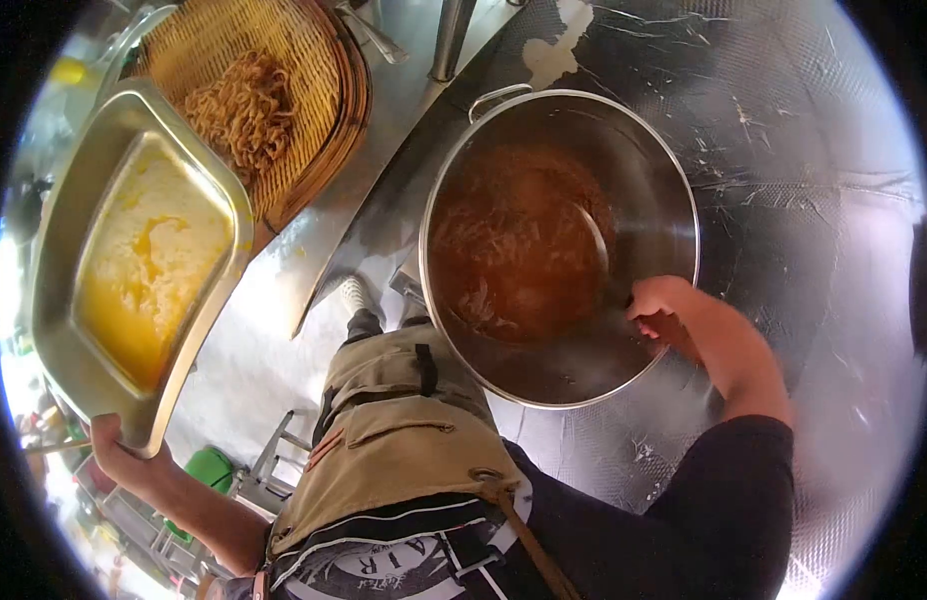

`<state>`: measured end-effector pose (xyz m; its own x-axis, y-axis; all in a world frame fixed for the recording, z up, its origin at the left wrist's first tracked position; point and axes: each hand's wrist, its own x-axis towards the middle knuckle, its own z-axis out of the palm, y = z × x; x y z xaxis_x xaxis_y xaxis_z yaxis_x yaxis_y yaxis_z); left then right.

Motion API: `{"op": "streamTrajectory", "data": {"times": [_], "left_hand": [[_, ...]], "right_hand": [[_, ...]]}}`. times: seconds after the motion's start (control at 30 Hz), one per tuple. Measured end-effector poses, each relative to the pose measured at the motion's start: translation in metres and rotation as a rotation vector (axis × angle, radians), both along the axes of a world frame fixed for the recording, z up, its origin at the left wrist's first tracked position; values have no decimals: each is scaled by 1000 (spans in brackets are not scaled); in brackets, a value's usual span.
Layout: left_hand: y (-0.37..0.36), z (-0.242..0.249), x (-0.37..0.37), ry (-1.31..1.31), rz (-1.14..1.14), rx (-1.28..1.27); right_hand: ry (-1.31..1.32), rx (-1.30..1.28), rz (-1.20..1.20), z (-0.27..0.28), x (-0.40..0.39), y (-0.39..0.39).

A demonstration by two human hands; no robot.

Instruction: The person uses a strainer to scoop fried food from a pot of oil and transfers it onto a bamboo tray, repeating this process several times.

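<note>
My left hand (129,458) grips the near corner of a rectangular metal tray (52,290), thumb over the rim. The tray is tilted and holds a yellow liquid (134,320) with paler, foamy patches. At the right stands a large round steel pot (652,195) with reddish-brown liquid (524,235) in its bottom. Pale streaks show on the liquid. My right hand (674,312) reaches over the pot's near right rim, fingers curled together inside it above the liquid. Whatever those fingers hold, if anything, I cannot make out.
Stacked woven bamboo trays (329,110) at the upper left bear a heap of brown, noodle-like strips (246,112). A foil-like silver surface (814,240) lies around the pot. A green item (209,468) and metal frames are low at the left.
</note>
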<state>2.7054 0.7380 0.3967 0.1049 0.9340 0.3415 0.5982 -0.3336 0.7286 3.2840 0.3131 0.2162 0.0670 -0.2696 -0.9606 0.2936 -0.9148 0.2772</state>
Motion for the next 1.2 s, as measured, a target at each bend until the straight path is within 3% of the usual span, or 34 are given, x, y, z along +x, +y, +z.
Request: {"op": "streamTrajectory", "data": {"times": [0.13,0.2,0.33,0.43,0.5,0.6,0.67,0.7,0.77,0.83,1.2], "left_hand": [[4,3,5,-458,220,-228],[0,14,35,-822,335,-376],[21,2,-11,-575,142,-362],[20,8,21,-480,128,-315],[24,6,29,-484,58,-320],[20,7,55,-580,-22,-387],[27,6,68,-788,-27,-479],[30,5,70,-654,-59,-417],[40,2,73,-786,-111,-481],[46,0,82,-939,-132,-546],[61,-11,85,-985,-62,-656]], "right_hand": [[69,94,-208,-43,-45,6],[89,260,-136,-61,-66,23],[14,509,-198,-84,-72,34],[28,522,-69,-34,-68,48],[-15,551,-143,-6,-69,36],[-76,532,-222,35,-83,15],[-138,520,-281,69,-96,10],[-175,519,-319,90,-105,11],[-193,513,-339,112,-116,5],[-193,559,-441,123,-125,-5],[-271,588,-761,136,-155,-44]]}}
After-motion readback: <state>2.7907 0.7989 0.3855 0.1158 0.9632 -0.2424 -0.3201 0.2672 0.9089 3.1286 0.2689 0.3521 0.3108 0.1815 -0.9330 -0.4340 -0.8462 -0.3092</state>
